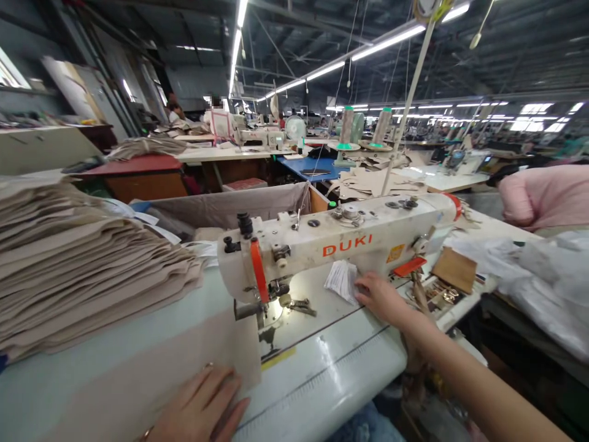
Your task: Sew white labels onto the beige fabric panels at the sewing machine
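- Fabric, one flat beige piece (225, 337), lies on the pale sewing table (331, 362), its right edge just beside the needle area of the machine.
- Left hand (202, 405) rests palm down on this beige piece, fingers stretched out and grasping nothing; a ring shows on one finger.
- Right hand (380, 296) reaches to a small stack of white labels (340, 282), fingertips at the stack's right edge; whether they pinch it or only touch it, I cannot tell.
- White labels sit on the machine bed, under the arm of the sewing machine (299, 245), to the right of the lit needle area and slightly fanned.
- Sewing machine carries orange "DUKI" lettering and an orange strip (259, 270) down its needle end.
- Beige fabric pile (101, 264), many layers high, stands on the table at the left.
- Brown piece (454, 270) lies beside small metal parts (446, 296) beyond the right hand.
- Co-worker in a pink top (547, 196) bends forward at the far right, behind white plastic bags (543, 273).
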A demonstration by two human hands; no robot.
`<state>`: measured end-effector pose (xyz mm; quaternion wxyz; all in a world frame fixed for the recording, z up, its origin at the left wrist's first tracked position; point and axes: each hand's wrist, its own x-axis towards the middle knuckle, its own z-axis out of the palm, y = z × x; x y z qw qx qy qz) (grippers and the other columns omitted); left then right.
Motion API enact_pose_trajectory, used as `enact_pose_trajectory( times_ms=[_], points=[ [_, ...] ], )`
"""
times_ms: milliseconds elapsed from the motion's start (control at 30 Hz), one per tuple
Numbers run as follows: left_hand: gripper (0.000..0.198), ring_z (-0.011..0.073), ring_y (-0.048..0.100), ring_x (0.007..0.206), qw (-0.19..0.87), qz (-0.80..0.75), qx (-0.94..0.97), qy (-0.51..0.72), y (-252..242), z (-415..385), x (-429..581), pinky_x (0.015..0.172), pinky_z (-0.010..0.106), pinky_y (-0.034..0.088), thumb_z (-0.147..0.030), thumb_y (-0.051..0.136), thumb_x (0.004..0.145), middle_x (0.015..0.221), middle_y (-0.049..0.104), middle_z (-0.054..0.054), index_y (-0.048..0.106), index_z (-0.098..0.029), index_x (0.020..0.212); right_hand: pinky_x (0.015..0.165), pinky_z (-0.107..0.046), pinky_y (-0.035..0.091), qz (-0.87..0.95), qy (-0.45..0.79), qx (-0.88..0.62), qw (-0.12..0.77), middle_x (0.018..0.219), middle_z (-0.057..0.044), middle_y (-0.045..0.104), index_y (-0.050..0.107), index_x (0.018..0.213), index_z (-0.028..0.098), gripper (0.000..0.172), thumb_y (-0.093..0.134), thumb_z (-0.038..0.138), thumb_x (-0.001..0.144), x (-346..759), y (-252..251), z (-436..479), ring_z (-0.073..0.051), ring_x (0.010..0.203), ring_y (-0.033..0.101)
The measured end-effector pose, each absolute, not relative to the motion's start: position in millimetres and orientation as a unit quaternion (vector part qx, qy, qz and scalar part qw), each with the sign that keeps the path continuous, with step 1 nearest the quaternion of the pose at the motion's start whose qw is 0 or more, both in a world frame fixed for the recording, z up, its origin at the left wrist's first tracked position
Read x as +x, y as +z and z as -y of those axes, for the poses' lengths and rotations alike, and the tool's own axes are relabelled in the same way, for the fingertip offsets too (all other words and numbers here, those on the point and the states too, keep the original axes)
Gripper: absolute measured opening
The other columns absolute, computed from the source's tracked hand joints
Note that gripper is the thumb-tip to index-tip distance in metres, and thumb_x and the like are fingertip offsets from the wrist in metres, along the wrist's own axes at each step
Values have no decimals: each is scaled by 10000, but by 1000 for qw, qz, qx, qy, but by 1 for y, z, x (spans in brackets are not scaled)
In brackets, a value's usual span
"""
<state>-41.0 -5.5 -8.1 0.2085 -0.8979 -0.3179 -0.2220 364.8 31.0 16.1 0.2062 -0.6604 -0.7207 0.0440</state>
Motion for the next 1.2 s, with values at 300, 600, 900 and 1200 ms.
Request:
enact_pose_trajectory(
  times_ms=[300,600,900,1200],
  points=[
    [447,217,652,1053,165,363,-902,-168,-22,-2,-44,874,334,550,-472,439,897,1237,653,52,607,-235,1237,645,-248,408,705,59,-674,212,749,-28,614,621,711,169,131,578,108,819,358,22,-28,-163,710,581],
    [372,221,597,1151,-124,456,-827,-305,7,25,-16,1018,371,468,-420,490,892,1259,639,39,630,-274,1204,653,-274,403,735,110,-615,264,749,-33,607,614,740,175,135,538,178,852,306,54,14,-177,723,576],
    [536,242,667,937,-680,511,-357,-385,40,37,29,838,333,533,-516,738,657,954,737,93,690,-153,1048,785,-324,430,804,216,-453,321,917,-53,608,600,863,180,58,586,129,840,173,43,49,-208,890,520],
    [202,155,686,720,-599,613,-347,-380,46,25,-12,693,237,545,-186,666,734,842,745,30,702,-161,932,670,-271,457,630,453,-466,425,844,-28,609,613,988,178,196,594,217,797,173,22,17,-157,750,573]
  ],
)
